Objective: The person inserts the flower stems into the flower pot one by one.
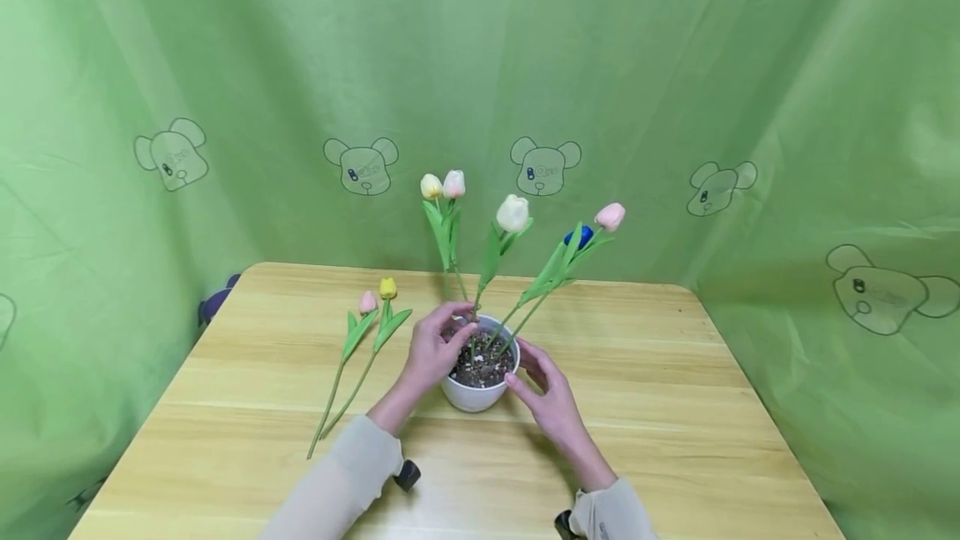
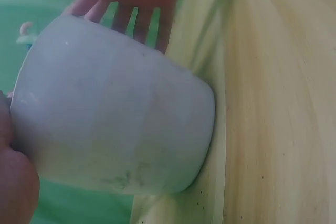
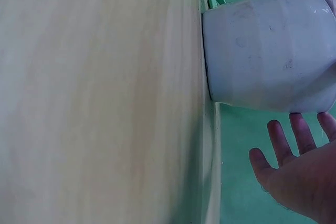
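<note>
The left hand [image 1: 433, 348] pinches the green stem of a cream-white, egg-shaped tulip [image 1: 491, 261] standing in a round, smooth white pot [image 1: 472, 398] of dark soil. The right hand [image 1: 552, 398] touches the pot's right side, fingers loosely extended. Left of the pot lie a pink-headed tulip [image 1: 360, 333] and a yellow-headed tulip [image 1: 388, 330].

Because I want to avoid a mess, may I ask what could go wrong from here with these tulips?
First, the blue tulip and the pink tulip beside it lean to the right; they might sag further if the soil is disturbed. Second, the left hand pinches the white tulip by its slender stem, which could bend under a hard push. Third, a sideways push could perhaps tip the flowerpot.
</note>
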Available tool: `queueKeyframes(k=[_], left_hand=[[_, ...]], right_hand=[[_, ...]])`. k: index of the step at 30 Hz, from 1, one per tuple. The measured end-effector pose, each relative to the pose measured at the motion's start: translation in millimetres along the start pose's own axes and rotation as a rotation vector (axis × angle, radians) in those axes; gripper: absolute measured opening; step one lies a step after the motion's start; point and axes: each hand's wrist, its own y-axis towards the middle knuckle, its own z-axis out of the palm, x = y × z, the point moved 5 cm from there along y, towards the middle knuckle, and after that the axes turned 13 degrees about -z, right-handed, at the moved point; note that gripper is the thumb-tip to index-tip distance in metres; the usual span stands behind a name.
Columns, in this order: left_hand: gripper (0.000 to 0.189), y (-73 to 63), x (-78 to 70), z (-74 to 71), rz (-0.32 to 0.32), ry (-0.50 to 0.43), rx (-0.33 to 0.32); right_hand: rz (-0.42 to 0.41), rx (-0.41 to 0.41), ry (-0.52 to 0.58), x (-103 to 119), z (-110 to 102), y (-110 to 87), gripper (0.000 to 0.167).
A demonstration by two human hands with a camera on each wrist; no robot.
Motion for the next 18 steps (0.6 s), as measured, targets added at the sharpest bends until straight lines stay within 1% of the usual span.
queueKeyframes(k=[4, 8, 13, 18], left_hand=[[0.023, 0.0, -2.1, 0.9, 0.043, 0.097, 0.019], [0.019, 0.7, -2.8, 2.4, 0.026, 0.157, 0.050], [0.015, 1.4, -1.2, 3.0, -0.019, 0.156, 0.080], [0.014, 1.2, 0.9, 3.6, -0.048, 0.157, 0.097]], right_hand=[[0.013, -0.004, -0.003, -0.9, 0.2, 0.3, 0.062], [0.025, -0.005, -0.007, -0.9, -0.3, 0.4, 0.063], [0.022, 0.001, -0.010, 0.2, 0.1, 0.9, 0.063], [0.007, 0.001, -0.005, 1.3, 0.3, 0.8, 0.062]])
